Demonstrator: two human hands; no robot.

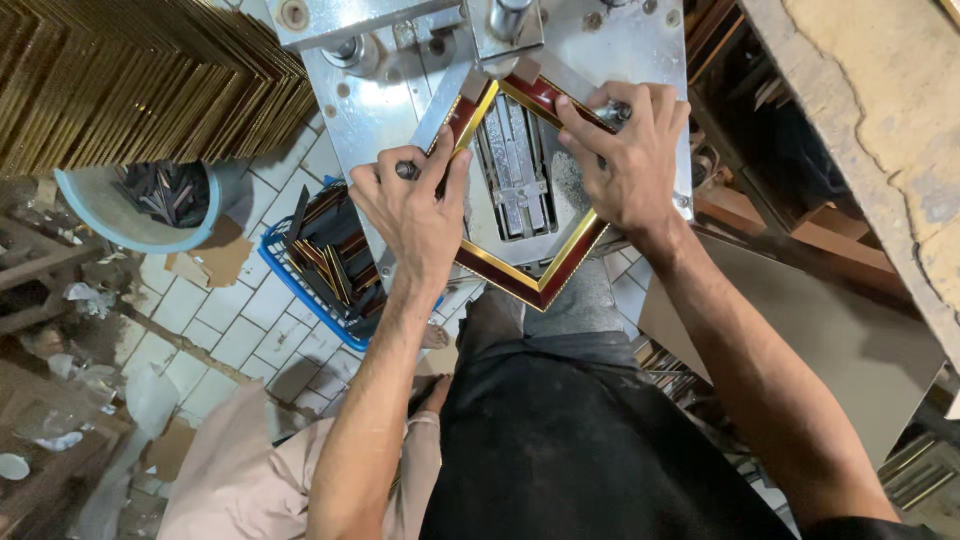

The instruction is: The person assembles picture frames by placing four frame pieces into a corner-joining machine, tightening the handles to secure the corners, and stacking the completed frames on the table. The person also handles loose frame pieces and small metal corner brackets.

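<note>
While the left hand (418,205) is pressing down and clamping its fingers over one side of the square dark-red picture frame with gold inner edging (520,275), the right hand (625,160) is gripping the opposite side, probably so the top corner is sitting snug under the shiny steel joining machine (640,50). Just left of that grip, a blue plastic basket of cut moulding strips (325,265) is sitting on the white tiled floor (200,320), likely for easy reach.

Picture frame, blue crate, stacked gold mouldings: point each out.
picture frame (515,277): head view, on its near lower-left red and gold rail.
blue crate (305,297): head view, on its blue front rim.
stacked gold mouldings (120,80): head view, on the middle of the stack, upper left.
</note>
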